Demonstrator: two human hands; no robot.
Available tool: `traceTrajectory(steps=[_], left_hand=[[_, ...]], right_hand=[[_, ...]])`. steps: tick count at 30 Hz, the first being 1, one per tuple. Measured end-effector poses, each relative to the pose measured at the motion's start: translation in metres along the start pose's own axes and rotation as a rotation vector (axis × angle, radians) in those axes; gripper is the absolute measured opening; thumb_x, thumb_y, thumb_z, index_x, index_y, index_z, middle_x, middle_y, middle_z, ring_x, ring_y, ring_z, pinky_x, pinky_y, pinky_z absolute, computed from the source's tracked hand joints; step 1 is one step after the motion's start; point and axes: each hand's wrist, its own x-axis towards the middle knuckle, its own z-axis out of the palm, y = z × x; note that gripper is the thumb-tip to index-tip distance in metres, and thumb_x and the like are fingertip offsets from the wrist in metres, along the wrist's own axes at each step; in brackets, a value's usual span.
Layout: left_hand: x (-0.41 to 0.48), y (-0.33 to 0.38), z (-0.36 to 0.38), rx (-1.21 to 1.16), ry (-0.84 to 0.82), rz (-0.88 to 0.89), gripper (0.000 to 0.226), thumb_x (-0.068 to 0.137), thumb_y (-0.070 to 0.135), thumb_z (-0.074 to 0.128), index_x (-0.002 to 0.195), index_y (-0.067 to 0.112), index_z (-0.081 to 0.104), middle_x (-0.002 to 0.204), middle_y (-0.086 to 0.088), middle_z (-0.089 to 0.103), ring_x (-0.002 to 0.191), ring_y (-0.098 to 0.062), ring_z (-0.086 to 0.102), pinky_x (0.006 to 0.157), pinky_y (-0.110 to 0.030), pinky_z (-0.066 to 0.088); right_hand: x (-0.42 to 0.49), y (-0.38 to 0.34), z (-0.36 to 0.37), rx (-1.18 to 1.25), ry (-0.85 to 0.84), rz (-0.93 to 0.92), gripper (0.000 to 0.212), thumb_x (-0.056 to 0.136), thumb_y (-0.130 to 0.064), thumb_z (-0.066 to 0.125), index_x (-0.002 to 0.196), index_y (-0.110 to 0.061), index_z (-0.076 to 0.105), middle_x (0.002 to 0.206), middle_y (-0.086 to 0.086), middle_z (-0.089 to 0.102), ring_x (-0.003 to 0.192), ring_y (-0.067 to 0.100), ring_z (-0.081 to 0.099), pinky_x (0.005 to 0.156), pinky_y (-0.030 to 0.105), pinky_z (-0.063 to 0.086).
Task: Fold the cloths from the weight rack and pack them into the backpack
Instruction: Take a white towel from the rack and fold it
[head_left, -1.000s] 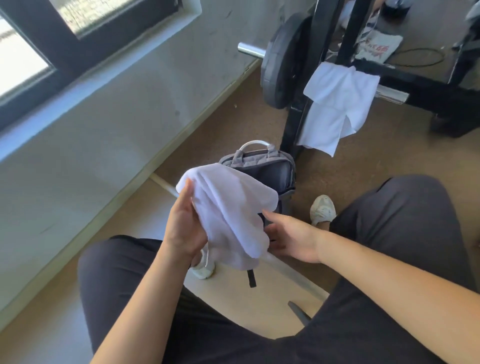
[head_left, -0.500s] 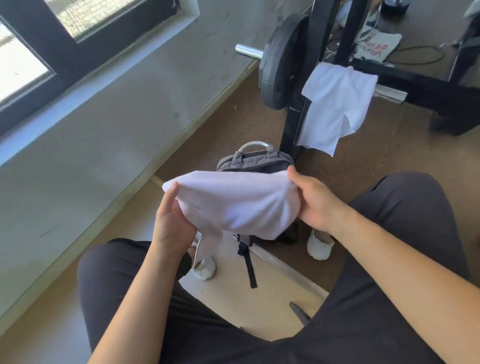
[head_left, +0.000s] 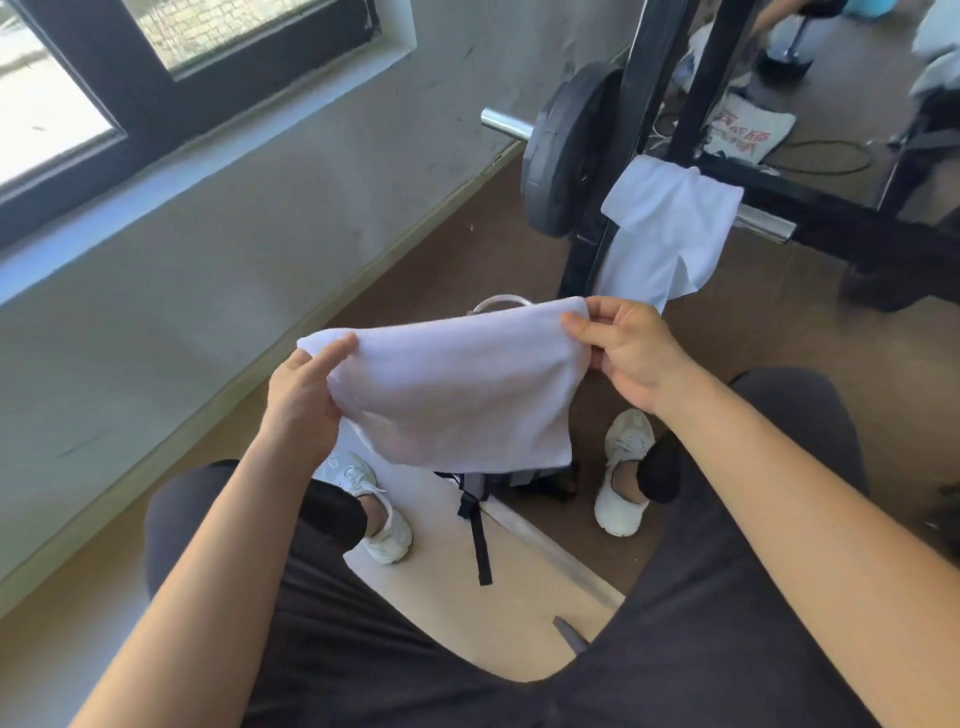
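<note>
A white cloth (head_left: 457, 389) is stretched flat between my hands above my knees. My left hand (head_left: 304, 395) pinches its left corner and my right hand (head_left: 626, 351) pinches its right corner. The grey backpack (head_left: 501, 303) stands on the floor behind the cloth, mostly hidden; only its top handle and a dangling black strap (head_left: 480, 535) show. A second white cloth (head_left: 667, 228) hangs over the bar of the black weight rack (head_left: 639, 104) beyond.
A black weight plate (head_left: 563, 150) sits on the rack's bar at the left. A grey wall with a window runs along the left. My white shoes (head_left: 623, 467) flank the backpack. A printed bag (head_left: 748, 127) and cable lie on the floor behind the rack.
The cloth went from bunched in my left hand to spread wide. My right hand took its right corner and pulled up and right; my view tilted slightly downward.
</note>
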Motion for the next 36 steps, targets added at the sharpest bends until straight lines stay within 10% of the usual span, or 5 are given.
traceTrajectory(steps=[9, 14, 21, 29, 36], left_hand=[[0.009, 0.041, -0.003, 0.384, 0.021, 0.185, 0.026, 0.083, 0.027, 0.083, 0.068, 0.017, 0.065, 0.054, 0.011, 0.052, 0.049, -0.007, 0.044, 0.054, -0.02, 0.039], [0.022, 0.067, 0.004, 0.334, -0.084, 0.19, 0.011, 0.094, 0.016, 0.073, 0.084, 0.016, 0.069, 0.08, -0.004, 0.06, 0.073, -0.014, 0.06, 0.079, -0.029, 0.054], [0.012, 0.088, 0.014, 0.422, 0.027, 0.277, 0.034, 0.089, 0.009, 0.079, 0.115, 0.012, 0.057, 0.081, -0.006, 0.062, 0.061, -0.013, 0.063, 0.067, -0.027, 0.062], [-0.001, 0.114, 0.013, 0.87, -0.338, 0.239, 0.05, 0.071, 0.0, 0.088, 0.116, 0.018, 0.074, 0.089, -0.006, 0.07, 0.074, -0.009, 0.067, 0.078, -0.024, 0.053], [-0.005, 0.119, 0.026, 1.532, -0.204, 0.634, 0.022, 0.084, 0.01, 0.077, 0.104, 0.018, 0.078, 0.086, -0.001, 0.064, 0.094, -0.033, 0.062, 0.077, -0.03, 0.039]], right_hand=[[0.008, -0.031, 0.005, -0.041, 0.123, -0.183, 0.007, 0.095, -0.014, 0.067, 0.097, -0.016, 0.074, 0.09, -0.005, 0.073, 0.089, 0.008, 0.067, 0.09, 0.031, 0.055], [0.021, -0.06, 0.01, -0.119, 0.208, -0.264, 0.008, 0.095, -0.021, 0.068, 0.099, -0.019, 0.075, 0.095, -0.003, 0.073, 0.094, 0.01, 0.066, 0.086, 0.026, 0.056], [0.017, -0.072, -0.003, -0.32, 0.376, -0.318, 0.018, 0.094, -0.026, 0.071, 0.108, -0.014, 0.074, 0.09, -0.008, 0.071, 0.092, 0.008, 0.066, 0.088, 0.029, 0.058], [0.015, -0.091, -0.014, -0.267, 0.285, -0.272, 0.032, 0.084, -0.018, 0.08, 0.112, -0.024, 0.065, 0.09, 0.001, 0.063, 0.09, 0.015, 0.062, 0.087, 0.036, 0.054], [0.002, -0.098, -0.019, -1.134, 0.039, -0.459, 0.025, 0.088, -0.012, 0.074, 0.113, -0.01, 0.075, 0.107, 0.01, 0.074, 0.099, 0.024, 0.067, 0.085, 0.035, 0.054]])
